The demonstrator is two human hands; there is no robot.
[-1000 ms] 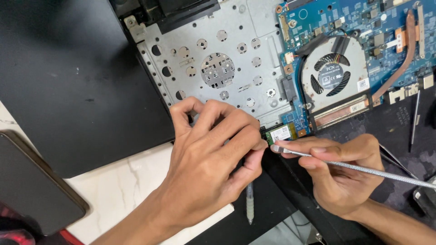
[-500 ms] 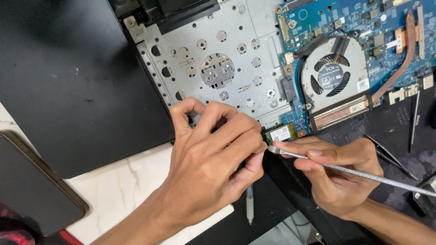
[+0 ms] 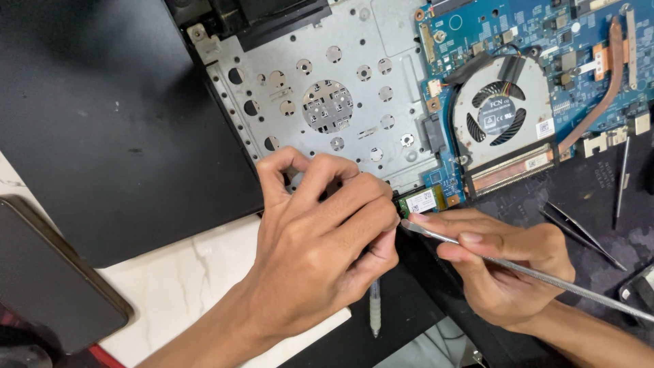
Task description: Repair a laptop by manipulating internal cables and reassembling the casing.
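Head view: right hand (image 3: 507, 269) grip clamped on metal spudger (image 3: 538, 272), tip pointing upper-left

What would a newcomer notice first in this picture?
The opened laptop fills the top, with its round fan on the blue board at upper right. At the centre, the left hand presses on the laptop's lower edge, while the right hand holds a thin metal tool pointing at it.

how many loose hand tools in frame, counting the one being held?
4, possibly more hidden. A metal pry tool in the right hand; black tweezers right of that hand; a thin screwdriver near the right edge; a pen-like tool under the left hand.
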